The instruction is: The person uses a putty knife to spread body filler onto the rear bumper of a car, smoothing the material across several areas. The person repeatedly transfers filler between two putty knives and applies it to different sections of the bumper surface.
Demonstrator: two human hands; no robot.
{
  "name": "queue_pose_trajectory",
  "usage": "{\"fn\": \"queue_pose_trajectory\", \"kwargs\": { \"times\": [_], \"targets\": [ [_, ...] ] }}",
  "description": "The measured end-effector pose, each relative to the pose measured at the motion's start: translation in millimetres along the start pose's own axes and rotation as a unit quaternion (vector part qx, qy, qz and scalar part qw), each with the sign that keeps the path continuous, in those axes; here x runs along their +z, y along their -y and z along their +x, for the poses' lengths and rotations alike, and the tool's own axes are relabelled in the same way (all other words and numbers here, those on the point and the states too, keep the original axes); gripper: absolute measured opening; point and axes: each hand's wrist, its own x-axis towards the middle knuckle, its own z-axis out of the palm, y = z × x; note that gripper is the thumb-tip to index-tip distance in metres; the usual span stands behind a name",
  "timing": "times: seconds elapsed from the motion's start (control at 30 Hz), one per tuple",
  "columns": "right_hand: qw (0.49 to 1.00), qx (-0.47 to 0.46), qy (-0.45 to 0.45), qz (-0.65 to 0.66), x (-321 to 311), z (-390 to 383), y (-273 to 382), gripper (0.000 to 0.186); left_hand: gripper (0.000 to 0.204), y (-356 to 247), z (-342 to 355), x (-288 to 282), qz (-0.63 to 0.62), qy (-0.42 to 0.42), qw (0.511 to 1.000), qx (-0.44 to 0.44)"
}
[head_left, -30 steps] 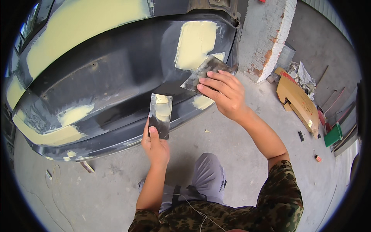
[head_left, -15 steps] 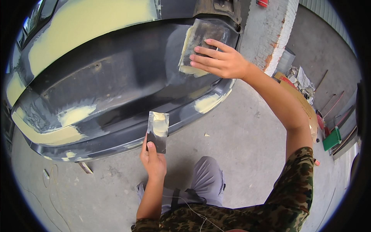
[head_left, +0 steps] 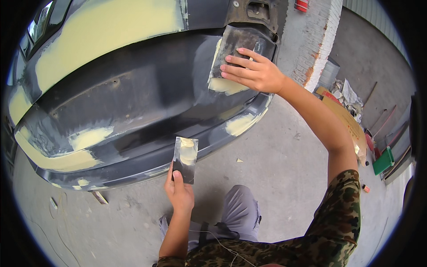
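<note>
My left hand (head_left: 179, 194) grips a small flat metal putty knife (head_left: 183, 171), thumb on top. Pale yellow filler (head_left: 187, 155) lies smeared on its upper half. This blade is held up in front of the lower edge of a dark car body panel (head_left: 147, 66). Farther right, my right hand (head_left: 255, 73) has its fingers spread across a wide dark rectangular spreader (head_left: 235, 42), which lies against the panel's right end. Its thumb is hidden behind. Fresh-looking yellow filler (head_left: 226, 85) shows along the spreader's left and lower edges.
Other filler patches (head_left: 91, 138) cover parts of the car. A white brick pillar (head_left: 307, 44) stands beyond its right end. Cardboard (head_left: 342, 118), wrapping scraps and a green bin (head_left: 383, 161) lie to the right. A thin cable (head_left: 62, 227) runs over the concrete floor at left.
The view has shifted slightly, so the car sits a little lower in it. My left hand has dropped a little with its putty knife. The wide spreader stays at nearly the same spot.
</note>
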Motion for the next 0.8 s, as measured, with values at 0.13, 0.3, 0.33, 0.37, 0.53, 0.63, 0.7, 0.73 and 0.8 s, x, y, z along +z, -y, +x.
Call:
{"fn": "queue_pose_trajectory", "kwargs": {
  "times": [0.13,0.3,0.33,0.37,0.53,0.63,0.7,0.73,0.8],
  "targets": [
    [1.000,-0.003,-0.030,0.000,-6,-5,-2,0.040,0.058,0,0,0,0.011,0.014,1.000,0.014],
    [1.000,0.017,-0.007,-0.009,-6,-5,-10,0.042,0.057,0,-2,-2,0.018,-0.001,1.000,-0.014],
    [1.000,0.009,0.008,-0.007,-4,-3,-13,0.042,0.057,0,-3,-2,0.020,-0.010,1.000,-0.021],
    [1.000,-0.001,-0.017,-0.010,-4,-3,-15,0.043,0.057,0,-4,-2,0.015,-0.008,1.000,-0.014],
    [0.999,-0.001,-0.042,-0.006,-7,-4,-14,0.043,0.058,-1,-5,-3,0.013,-0.003,1.000,0.002],
    [0.999,0.004,-0.052,-0.007,-6,-3,-9,0.042,0.058,-2,-6,-2,0.016,-0.011,1.000,0.000],
    [1.000,0.004,-0.027,0.000,-4,-2,-9,0.042,0.058,-2,-8,-1,0.003,-0.003,1.000,-0.004],
    [1.000,0.005,0.006,0.007,-2,-1,-10,0.042,0.057,-2,-9,-1,-0.004,-0.001,1.000,-0.004],
    [1.000,0.001,-0.014,-0.003,-3,-1,-13,0.042,0.058,-2,-11,0,0.000,-0.004,1.000,-0.006]
  ]
}}
